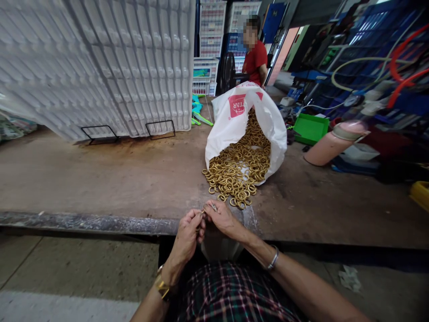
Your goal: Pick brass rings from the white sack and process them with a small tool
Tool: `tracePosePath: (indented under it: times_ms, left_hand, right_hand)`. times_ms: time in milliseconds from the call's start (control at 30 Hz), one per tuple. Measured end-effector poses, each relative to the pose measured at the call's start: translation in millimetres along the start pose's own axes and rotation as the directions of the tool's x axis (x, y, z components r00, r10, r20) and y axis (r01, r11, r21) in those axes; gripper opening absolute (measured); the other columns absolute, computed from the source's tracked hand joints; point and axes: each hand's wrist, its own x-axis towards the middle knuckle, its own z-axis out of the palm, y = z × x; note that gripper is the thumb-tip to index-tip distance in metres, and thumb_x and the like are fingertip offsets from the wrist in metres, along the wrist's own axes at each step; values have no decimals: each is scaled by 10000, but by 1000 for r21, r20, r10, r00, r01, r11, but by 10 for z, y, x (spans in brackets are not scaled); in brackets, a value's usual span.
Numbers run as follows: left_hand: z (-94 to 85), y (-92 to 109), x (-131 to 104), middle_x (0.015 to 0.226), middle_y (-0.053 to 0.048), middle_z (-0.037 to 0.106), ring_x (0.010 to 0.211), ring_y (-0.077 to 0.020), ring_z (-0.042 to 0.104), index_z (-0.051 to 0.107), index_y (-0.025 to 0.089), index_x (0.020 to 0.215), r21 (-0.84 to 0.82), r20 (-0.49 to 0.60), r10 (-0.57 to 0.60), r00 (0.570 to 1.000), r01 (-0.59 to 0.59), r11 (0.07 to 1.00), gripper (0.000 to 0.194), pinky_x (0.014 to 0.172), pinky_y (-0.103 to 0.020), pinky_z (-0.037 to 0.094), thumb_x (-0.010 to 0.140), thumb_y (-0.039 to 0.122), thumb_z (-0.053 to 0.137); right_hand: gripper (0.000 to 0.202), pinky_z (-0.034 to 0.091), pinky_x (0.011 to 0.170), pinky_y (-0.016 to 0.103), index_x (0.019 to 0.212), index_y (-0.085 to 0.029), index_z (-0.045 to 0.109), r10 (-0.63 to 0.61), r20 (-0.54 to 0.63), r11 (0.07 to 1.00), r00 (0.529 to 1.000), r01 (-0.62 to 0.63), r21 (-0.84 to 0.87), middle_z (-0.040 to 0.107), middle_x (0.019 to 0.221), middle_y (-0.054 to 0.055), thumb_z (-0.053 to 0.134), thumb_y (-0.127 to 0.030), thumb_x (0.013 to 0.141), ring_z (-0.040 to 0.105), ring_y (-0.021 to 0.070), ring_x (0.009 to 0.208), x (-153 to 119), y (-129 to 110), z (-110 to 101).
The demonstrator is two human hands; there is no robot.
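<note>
The loose brass-coloured rings (233,182) lie on the tabletop (150,174) just beyond the hands and a little to the right. Their spread runs from far to near, its far end leaning right into the open mouth of a white bag (219,138) that lies on its side, and its near end stopping close to the fingers. The right hand (221,219) is the nearer of the two to this near end; the left hand (191,230) sits to the left and slightly nearer the body.

The hands are together over the near edge of the tabletop, fingertips meeting. Both are closed in a pinch, the left with its fingers curled under, around a small piece (203,212) where they meet; whether it is one of the rings I cannot tell. A silvery bit (213,207) shows at the right fingers, its shape too small to make out. Neither hand touches the spilled rings or the bag.
</note>
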Motion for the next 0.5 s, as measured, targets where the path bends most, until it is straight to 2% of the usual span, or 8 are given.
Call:
tracePosePath:
  times_ms: [167, 333, 500]
  left_hand:
    - [-23, 13, -12, 569, 61, 459, 410, -33, 363, 483, 171, 749, -83, 18, -12, 1000, 14, 996, 302, 382, -159, 247, 719, 442, 611]
    - [-64, 14, -24, 629, 40, 489, 442, -35, 384, 477, 164, 756, -169, 50, 21, 999, -13, 986, 275, 395, -162, 269, 746, 410, 601]
    - [-69, 24, -13, 635, 40, 482, 455, -41, 390, 498, 163, 769, -165, 58, 15, 998, -5, 986, 294, 393, -163, 281, 728, 431, 615]
  right_hand:
    - [254, 311, 513, 204, 579, -184, 450, 8, 18, 997, 1000, -10, 73, 434, 513, -56, 404, -289, 805, 398, 82, 510, 6, -37, 21]
    - [284, 324, 503, 196, 571, -184, 448, 60, 76, 989, 995, -70, 132, 459, 500, -51, 388, -306, 821, 407, 77, 489, 27, -28, 49]
    - [245, 349, 516, 196, 596, -177, 481, 42, 33, 988, 999, -47, 150, 492, 533, -42, 416, -294, 802, 443, 81, 512, 47, -5, 61]
